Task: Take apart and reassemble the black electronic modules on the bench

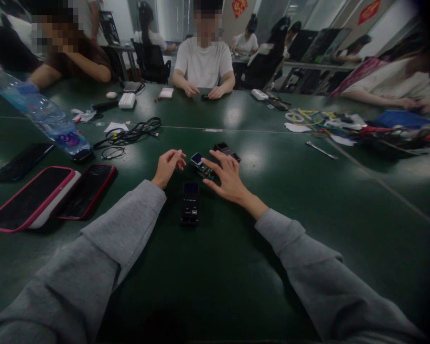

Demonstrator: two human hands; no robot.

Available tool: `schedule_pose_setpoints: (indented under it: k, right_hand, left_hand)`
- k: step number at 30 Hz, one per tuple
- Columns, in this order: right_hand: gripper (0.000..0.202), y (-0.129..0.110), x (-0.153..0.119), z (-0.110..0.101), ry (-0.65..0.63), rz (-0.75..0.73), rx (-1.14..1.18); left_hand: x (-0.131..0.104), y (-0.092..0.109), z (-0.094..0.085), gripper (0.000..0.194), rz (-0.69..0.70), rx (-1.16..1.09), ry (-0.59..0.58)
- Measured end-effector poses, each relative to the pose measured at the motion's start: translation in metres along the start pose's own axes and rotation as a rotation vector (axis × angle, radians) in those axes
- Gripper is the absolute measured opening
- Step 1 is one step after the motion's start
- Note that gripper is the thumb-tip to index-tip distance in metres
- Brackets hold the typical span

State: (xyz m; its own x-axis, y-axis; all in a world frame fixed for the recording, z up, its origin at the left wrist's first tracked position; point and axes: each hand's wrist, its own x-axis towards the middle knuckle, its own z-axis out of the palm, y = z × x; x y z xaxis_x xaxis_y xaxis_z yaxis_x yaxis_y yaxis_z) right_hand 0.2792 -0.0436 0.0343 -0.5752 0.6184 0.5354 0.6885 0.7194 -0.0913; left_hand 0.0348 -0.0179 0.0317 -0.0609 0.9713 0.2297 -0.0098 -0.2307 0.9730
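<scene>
A small green circuit board with a screen (197,159) lies on the table between my hands. My right hand (227,177) is open over its right side, fingers spread; whether they touch it I cannot tell. Just left of the board, my left hand (169,167) is closed in a loose curl, thumb near the index finger. What it holds, if anything, is not visible. Closer to me lies a black handheld device (190,204) with a small screen. Another black device (226,150) is behind my right hand, partly covered by it.
Phones (89,191), a water bottle (46,112) and coiled black cables (136,131) are on the left. A wrench (321,150) and tangled coloured wires (322,117) lie to the right. Across the green table (272,286) sits a person in a white shirt (203,62).
</scene>
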Motion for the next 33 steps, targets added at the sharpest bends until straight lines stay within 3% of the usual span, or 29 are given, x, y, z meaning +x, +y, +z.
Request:
schedule_pose_setpoints:
  k: [2, 5, 12, 17, 21, 24, 29, 33]
  right_hand:
    - [0.05, -0.002, 0.001, 0.001, -0.113, -0.122, 0.018]
    - [0.043, -0.003, 0.005, 0.006, -0.159, -0.111, 0.031]
    - [0.05, -0.013, 0.031, 0.022, -0.094, 0.157, -0.105]
    - [0.061, -0.009, 0.028, 0.02, -0.061, 0.137, -0.078]
    - [0.04, -0.005, 0.025, 0.012, 0.076, 0.154, -0.045]
    - [0.036, 0.009, 0.023, 0.009, 0.195, 0.202, -0.024]
    - [0.043, 0.041, 0.015, 0.016, 0.141, 0.292, -0.047]
    - [0.041, 0.042, 0.012, 0.018, 0.126, 0.363, -0.114]
  left_hand:
    - [-0.001, 0.001, 0.001, 0.024, 0.008, 0.013, -0.007]
    - [-0.001, 0.002, 0.001, 0.025, 0.013, 0.047, -0.016]
    - [-0.001, 0.0, 0.0, 0.025, 0.026, 0.061, -0.025]
    - [-0.002, 0.0, -0.001, 0.026, 0.016, 0.09, -0.035]
    - [-0.001, -0.001, -0.001, 0.026, 0.041, 0.089, -0.05]
    - [-0.001, -0.001, -0.001, 0.027, 0.04, 0.087, -0.059]
    - [-0.002, -0.001, 0.001, 0.022, 0.013, 0.105, -0.131]
    - [-0.003, 0.0, 0.002, 0.018, 0.0, 0.135, -0.183]
